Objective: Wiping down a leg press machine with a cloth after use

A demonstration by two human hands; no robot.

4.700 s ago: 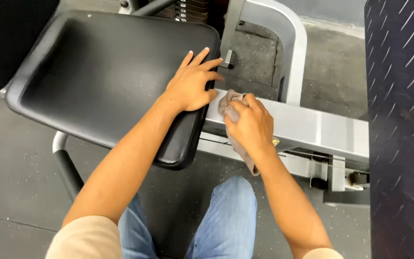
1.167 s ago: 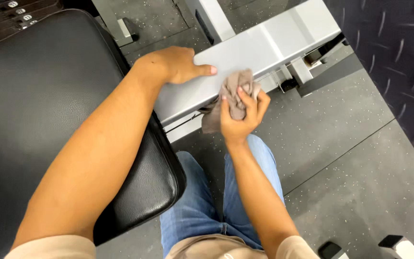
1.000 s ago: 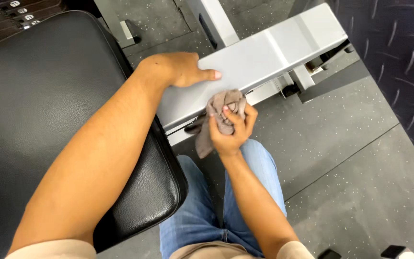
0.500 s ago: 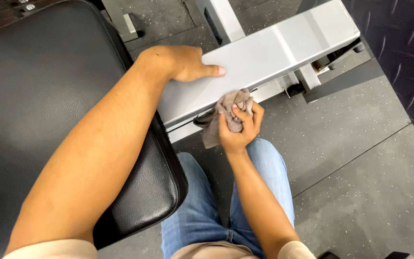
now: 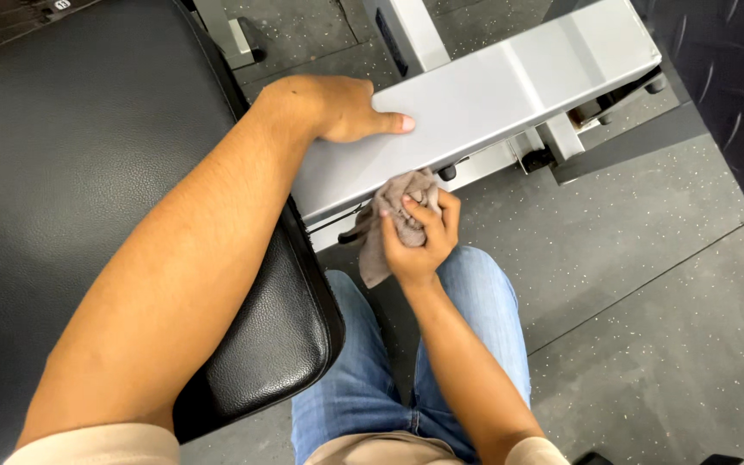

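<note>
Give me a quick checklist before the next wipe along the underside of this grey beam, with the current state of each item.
1. Cloth gripped in right hand: ok, fingers closed on it.
2. Cloth against lower edge of grey beam: ok, touching.
3. Left hand bracing on top of beam: ok, thumb flat on it.
4. Left forearm resting across black pad: ok.
5. Bolts under beam clear of fingers: cannot tell.
6. Cloth clean enough: cannot tell.
</note>
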